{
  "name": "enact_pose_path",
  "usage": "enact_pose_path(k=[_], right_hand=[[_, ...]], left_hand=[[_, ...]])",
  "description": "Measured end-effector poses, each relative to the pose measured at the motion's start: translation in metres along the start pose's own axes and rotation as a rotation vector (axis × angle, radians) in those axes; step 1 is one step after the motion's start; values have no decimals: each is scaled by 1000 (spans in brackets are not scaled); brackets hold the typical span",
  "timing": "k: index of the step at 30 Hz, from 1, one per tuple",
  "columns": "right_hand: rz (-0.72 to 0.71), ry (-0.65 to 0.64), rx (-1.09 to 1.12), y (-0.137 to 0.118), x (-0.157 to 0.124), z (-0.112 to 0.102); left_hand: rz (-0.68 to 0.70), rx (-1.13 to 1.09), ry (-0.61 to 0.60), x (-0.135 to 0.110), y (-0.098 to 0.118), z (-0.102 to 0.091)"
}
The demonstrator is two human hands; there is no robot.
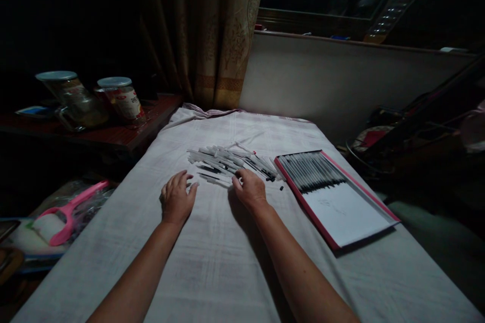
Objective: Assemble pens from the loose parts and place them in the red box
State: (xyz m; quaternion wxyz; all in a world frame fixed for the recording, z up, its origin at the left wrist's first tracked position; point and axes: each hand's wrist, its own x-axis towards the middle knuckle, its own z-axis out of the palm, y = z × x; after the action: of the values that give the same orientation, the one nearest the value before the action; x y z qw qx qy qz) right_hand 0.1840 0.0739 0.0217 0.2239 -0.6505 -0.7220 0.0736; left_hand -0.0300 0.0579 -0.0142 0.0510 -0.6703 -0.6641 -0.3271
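Note:
A loose heap of pens with clear barrels and dark parts lies on the cloth-covered table. My right hand is at the near edge of the heap, its thumb and fingers curled together at the end of a clear pen. Just left of the heap, my left hand rests low over the cloth, fingers bent and apart, holding nothing. To the right stands a shallow red-edged box, with a row of pens side by side in its far part and the white bottom bare in its near part.
A small black cap lies between heap and box. Lidded jars and a glass jug stand on the dark red side table. A pink-handled item is at lower left. Behind are a curtain and a sill with a bottle.

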Motion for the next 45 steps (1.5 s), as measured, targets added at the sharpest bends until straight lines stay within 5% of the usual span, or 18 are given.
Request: enact_pose_path(k=[3,8,11,17,22,25,33,45], right_hand=[[-58,-52,121,3,-11,-9],[-186,-176,259,6,-18,-10],[-183,-180,215,6,-10,-5],[-173,-200,-230,-4,12,7],[-163,-174,-284,-9,12,12],[-58,-136,-139,3,-2,5],[235,192,869,41,-39,-26],[224,188,896,30,-34,-39]], left_hand=[[260,10,55,-7,11,-7],[474,-7,-87,-18,15,-11],[420,-40,-118,-23,8,-10],[268,-148,-111,-28,-3,-8],[190,-193,-103,-25,-4,-8],[159,-192,-85,-24,-5,-8],[131,-275,-114,-22,-5,-7],[120,-258,-119,-22,-5,-8]])
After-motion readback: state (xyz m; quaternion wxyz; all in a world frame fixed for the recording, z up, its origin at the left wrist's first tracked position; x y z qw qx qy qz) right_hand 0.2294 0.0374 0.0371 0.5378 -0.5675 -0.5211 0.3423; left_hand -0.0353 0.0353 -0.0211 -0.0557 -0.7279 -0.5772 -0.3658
